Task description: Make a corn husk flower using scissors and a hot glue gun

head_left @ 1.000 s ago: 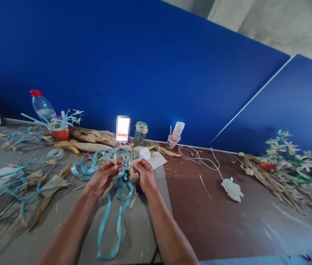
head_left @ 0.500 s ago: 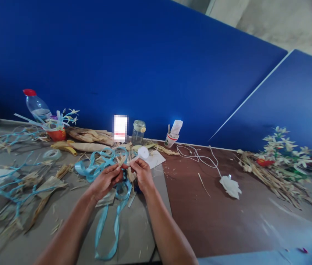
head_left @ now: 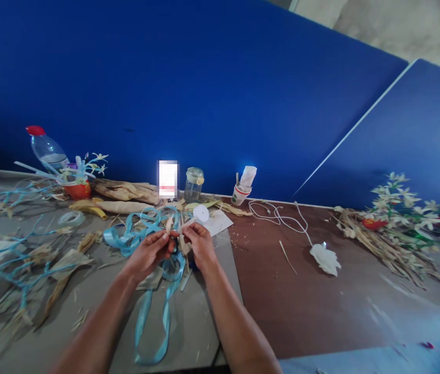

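Observation:
My left hand (head_left: 148, 253) and my right hand (head_left: 200, 244) meet over the grey table, fingertips pinched together on a small pale straw piece (head_left: 174, 226) that sticks up between them. A light blue ribbon (head_left: 153, 311) loops under both hands and trails toward me. A white tape roll (head_left: 201, 213) lies just beyond my right hand on a white paper sheet (head_left: 220, 222). What exactly the fingers grip beyond the straw is too small to make out.
Dried husks and blue-wrapped stems (head_left: 29, 259) litter the left. A plastic bottle (head_left: 46, 149), red cup (head_left: 77, 189), glass jar (head_left: 193, 184) and paper cup (head_left: 240, 193) stand along the blue partition. A white cable (head_left: 282, 221), a white flower (head_left: 325, 258) and a flower bunch (head_left: 399, 223) lie right.
My hands have drawn closer together around the straw piece, with the left fingers shifting toward the right hand. The view has drifted slightly.

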Available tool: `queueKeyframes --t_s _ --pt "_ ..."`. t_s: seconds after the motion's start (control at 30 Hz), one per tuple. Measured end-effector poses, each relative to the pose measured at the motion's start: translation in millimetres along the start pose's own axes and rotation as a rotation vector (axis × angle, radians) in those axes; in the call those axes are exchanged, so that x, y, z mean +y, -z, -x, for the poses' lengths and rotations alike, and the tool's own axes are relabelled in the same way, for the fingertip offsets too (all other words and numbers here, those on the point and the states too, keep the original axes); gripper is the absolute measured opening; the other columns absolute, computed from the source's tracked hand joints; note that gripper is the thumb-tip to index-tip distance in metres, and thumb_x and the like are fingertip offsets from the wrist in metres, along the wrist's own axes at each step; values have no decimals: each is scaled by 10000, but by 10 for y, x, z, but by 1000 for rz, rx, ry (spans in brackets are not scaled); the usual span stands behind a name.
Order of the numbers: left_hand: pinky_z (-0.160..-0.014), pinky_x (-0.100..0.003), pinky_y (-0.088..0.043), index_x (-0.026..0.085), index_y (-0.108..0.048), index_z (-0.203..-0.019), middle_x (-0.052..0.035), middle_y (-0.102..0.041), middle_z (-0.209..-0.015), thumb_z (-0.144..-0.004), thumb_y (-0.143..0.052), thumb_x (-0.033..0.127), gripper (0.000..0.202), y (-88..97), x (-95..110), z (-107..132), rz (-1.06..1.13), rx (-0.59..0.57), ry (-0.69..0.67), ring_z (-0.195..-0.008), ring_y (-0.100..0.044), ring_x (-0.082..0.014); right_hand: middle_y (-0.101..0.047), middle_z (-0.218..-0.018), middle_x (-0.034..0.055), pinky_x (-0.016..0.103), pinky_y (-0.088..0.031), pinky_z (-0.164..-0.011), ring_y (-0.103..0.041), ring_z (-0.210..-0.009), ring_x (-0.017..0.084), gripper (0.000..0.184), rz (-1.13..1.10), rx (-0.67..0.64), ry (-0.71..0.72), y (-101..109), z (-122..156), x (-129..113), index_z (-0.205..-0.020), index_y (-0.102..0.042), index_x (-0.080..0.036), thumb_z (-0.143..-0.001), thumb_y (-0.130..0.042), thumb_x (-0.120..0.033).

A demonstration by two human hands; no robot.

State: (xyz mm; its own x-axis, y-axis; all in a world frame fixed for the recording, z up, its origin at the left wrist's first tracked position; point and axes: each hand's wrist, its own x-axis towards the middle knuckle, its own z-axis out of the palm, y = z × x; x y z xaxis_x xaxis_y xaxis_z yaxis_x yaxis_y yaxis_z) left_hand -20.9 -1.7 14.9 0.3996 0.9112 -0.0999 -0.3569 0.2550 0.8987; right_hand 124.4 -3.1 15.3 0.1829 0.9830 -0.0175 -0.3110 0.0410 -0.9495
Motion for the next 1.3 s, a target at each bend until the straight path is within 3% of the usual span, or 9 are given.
queueKeyframes --t_s 0.1,0.4,1.0,1.3 --pt "-550 -217 -431 132 -690 -925 -29 -626 -671 -735 -693 349 289 -2 38 24 73 -41 19 -577 -554 -112 -475 -485 -57 222 -314 -512 -389 -480 78 187 -6 -4 -12 -7 12 -18 -543 -555 -181 -649 -653 -299" --pt "-474 -202 -378 115 -668 -732 -28 -629 -578 -677 -738 382 281 -33 32 11 -128 11 -1 -469 -506 -87 -482 -472 -55 221 -324 -510 -394 -476 78 183 -5 -16 -4 -12 15 -10 -546 -568 -174 -638 -652 -308" --pt "-523 -237 -378 145 -639 -699 -31 -646 -601 -731 -668 438 296 52 -47 -22 -262 -48 25 -496 -516 -106 -484 -446 -59 217 -256 -469 -353 -447 65 188 -38 -99 -162 -34 57 -58 -512 -558 -166 -591 -669 -295" --pt "-532 -236 -378 150 -575 -645 -37 -654 -604 -718 -687 400 284 0 -22 -25 -340 -6 3 -499 -515 -108 -553 -476 -30 208 -256 -440 -371 -422 57 189 -93 -117 -209 -46 40 19 -531 -583 -157 -586 -681 -310"
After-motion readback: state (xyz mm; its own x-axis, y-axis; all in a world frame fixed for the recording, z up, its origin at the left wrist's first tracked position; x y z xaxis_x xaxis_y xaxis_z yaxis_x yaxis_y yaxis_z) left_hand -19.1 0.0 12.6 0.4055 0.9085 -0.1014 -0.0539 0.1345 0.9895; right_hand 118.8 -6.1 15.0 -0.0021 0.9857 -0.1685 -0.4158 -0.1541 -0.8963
